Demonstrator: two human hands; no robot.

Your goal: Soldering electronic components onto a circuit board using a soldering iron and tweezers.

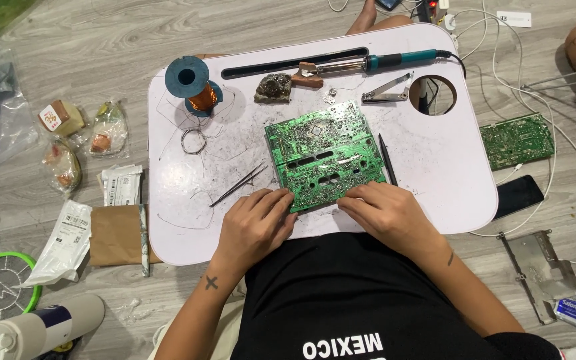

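Green circuit board [325, 157] lies mid-tray, near edge toward me; my left hand [256, 227] and right hand [387, 212] press curled fingertips on its near edge to steady it, tweezers [238, 185] just left, soldering iron [368, 63] along the tray's [188, 233] far edge.

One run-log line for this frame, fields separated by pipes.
left hand: on near edge of green circuit board | right hand: on same edge | board flat on white lap table | thin metal tweezers left of board
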